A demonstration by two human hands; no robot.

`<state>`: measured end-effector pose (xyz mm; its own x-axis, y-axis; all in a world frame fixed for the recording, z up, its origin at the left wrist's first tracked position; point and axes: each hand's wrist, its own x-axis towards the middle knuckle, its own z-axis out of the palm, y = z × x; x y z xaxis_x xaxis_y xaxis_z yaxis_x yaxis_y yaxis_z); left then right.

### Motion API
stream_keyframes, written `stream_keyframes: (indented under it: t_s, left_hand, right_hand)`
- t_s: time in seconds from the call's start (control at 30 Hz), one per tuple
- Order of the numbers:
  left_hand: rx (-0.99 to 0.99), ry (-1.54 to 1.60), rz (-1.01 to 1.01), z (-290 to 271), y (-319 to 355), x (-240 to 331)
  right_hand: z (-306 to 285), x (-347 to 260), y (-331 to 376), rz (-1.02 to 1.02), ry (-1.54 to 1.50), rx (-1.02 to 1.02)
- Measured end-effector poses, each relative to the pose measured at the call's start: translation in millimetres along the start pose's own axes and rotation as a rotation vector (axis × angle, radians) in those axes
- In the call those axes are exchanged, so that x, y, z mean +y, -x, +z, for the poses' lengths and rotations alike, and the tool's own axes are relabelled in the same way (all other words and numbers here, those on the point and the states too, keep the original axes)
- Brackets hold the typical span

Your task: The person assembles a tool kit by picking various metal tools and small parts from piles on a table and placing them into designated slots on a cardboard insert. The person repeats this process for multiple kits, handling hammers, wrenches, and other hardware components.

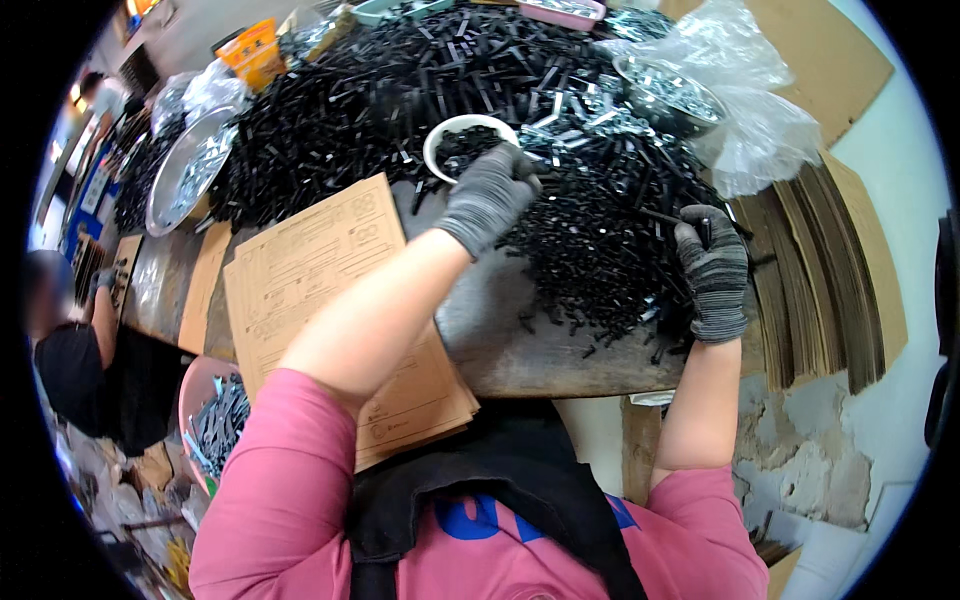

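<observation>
My left hand (pixel 490 198), in a grey striped glove, is curled closed at the near right rim of a white bowl (pixel 430 150) holding small black pieces (pixel 466 148). Whatever its fingers may grip is hidden. At the right side of the table, my right hand (pixel 714 272), gloved alike, has its fingers bent round a slim black part (pixel 660 216) whose end sticks out to the left. Below and between the hands spreads a heap of small black screw-like pieces (pixel 590 260). Behind them rises a large pile of long black parts (pixel 400 85).
Printed cardboard sheets (pixel 320 260) lie left of the bowl. Metal bowls of silvery parts stand at far left (pixel 160 190) and far right (pixel 715 112). Folded cardboard (pixel 830 270) is stacked at right. A pink basin (pixel 190 400) sits lower left; another person (pixel 75 360) works beyond.
</observation>
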<state>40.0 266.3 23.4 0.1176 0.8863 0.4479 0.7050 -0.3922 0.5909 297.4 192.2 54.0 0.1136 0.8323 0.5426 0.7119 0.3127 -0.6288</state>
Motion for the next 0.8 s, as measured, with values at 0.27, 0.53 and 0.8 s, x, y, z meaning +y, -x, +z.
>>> stream_keyframes:
  t_s: [0.27,0.53,0.8]
  left_hand:
    - [-0.362,0.132,-0.501,-148,55,-111]
    - [-0.377,0.040,-0.488,-161,106,-141]
    - [-0.489,-0.393,-0.368,-166,103,-134]
  right_hand:
    - [118,-37,15,-0.130,-0.252,-0.467]
    - [226,-132,48,-0.176,-0.371,-0.782]
    - [226,-123,56,-0.384,-0.189,-0.751]
